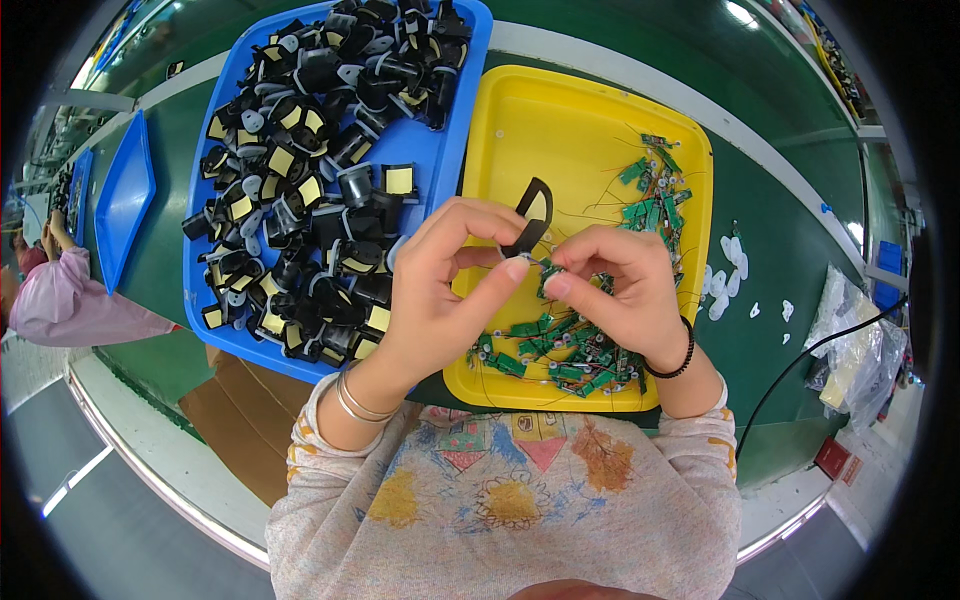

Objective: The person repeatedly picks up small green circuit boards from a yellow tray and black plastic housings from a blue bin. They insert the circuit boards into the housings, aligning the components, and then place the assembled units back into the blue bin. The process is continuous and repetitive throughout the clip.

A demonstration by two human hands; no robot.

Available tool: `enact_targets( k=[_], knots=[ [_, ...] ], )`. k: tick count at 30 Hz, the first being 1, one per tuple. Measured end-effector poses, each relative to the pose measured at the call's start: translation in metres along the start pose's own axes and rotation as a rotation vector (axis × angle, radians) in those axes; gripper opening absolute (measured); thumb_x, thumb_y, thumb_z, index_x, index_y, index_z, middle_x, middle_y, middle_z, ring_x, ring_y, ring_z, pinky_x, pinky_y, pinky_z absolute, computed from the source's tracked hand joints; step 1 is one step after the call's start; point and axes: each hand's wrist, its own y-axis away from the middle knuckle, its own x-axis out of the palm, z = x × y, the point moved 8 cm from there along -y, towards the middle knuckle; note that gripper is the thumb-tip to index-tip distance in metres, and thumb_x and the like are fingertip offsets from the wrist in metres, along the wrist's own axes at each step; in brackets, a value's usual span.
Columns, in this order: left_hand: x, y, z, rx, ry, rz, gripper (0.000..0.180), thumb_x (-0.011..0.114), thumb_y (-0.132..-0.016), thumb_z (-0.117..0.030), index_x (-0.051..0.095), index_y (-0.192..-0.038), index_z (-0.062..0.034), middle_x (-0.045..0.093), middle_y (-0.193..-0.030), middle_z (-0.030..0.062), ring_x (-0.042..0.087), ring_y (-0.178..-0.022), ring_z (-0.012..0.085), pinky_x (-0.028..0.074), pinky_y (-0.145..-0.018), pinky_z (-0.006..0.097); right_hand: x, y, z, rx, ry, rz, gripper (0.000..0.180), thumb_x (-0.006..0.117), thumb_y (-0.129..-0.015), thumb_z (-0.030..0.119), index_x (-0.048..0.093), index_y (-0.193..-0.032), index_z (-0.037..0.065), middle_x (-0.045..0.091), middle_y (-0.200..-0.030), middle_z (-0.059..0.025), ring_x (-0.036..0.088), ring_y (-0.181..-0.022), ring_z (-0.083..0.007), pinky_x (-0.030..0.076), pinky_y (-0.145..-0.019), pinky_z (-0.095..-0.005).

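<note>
My left hand (440,275) pinches a black plastic housing (531,235) with a curved, open end pointing up. Against its lower end, my right hand (628,290) holds a small green circuit board (547,274) between thumb and forefinger. The fingertips of both hands nearly meet over the yellow tray (560,95). Piled in that tray are more green circuit boards (655,212) with thin wires, at its right side and near end. How the board and the housing touch is partly hidden by my fingers.
On the left, a blue tray (428,150) is heaped with black housings (300,160) bearing cream pads. White flat pieces (733,255) lie right of the yellow tray, near a clear plastic bag (855,340) and a black cable (800,358). A co-worker's pink sleeve (75,300) shows far left.
</note>
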Motion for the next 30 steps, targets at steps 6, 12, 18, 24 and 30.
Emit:
enact_targets(
  k=[6,12,18,24,30],
  knots=[
    [-0.001,-0.004,-0.003,0.056,-0.134,0.019,0.024,0.071,-0.065,-0.003,0.054,-0.081,0.0015,0.053,-0.110,0.0168,0.058,-0.092,0.0193,0.052,-0.073,0.028,-0.001,-0.002,0.017,-0.178,0.272,-0.042,0.011,0.067,-0.071,0.008,0.060,-0.076,0.002,0.060,-0.067,-0.0066,0.057,-0.053,-0.0135,0.044,-0.047,-0.0228],
    [-0.007,-0.004,0.003,0.015,-0.179,0.021,0.020,0.073,-0.061,-0.001,0.056,-0.071,0.0021,0.057,-0.105,0.0181,0.061,-0.084,0.0179,0.052,-0.069,0.026,0.002,-0.002,0.018,-0.220,0.293,-0.046,0.012,0.067,-0.070,0.008,0.060,-0.078,0.002,0.059,-0.068,-0.0078,0.058,-0.054,-0.0167,0.045,-0.048,-0.0244],
    [-0.010,-0.002,-0.001,0.033,-0.205,-0.003,0.018,0.072,-0.060,0.002,0.055,-0.067,0.0024,0.058,-0.101,0.0174,0.061,-0.081,0.0148,0.051,-0.065,0.024,0.002,0.004,0.018,-0.163,0.111,-0.093,0.015,0.062,-0.071,0.003,0.057,-0.085,0.002,0.057,-0.069,-0.0077,0.058,-0.057,-0.0180,0.045,-0.049,-0.0258],
    [-0.008,-0.002,-0.005,0.081,-0.126,0.013,0.018,0.072,-0.061,0.003,0.055,-0.066,0.0020,0.058,-0.099,0.0159,0.060,-0.082,0.0144,0.050,-0.066,0.023,0.009,0.007,0.037,-0.432,0.310,0.018,0.017,0.061,-0.069,-0.001,0.057,-0.085,0.003,0.055,-0.068,-0.0086,0.056,-0.060,-0.0252,0.045,-0.053,-0.0314],
    [-0.009,-0.003,-0.003,0.068,-0.244,0.022,0.021,0.073,-0.061,0.000,0.056,-0.075,-0.0005,0.057,-0.102,0.0125,0.059,-0.086,0.0158,0.050,-0.067,0.025,0.010,0.001,0.030,-0.267,0.415,-0.005,0.015,0.060,-0.071,0.001,0.059,-0.085,0.004,0.059,-0.072,-0.0099,0.057,-0.061,-0.0259,0.045,-0.053,-0.0330]
  ],
)
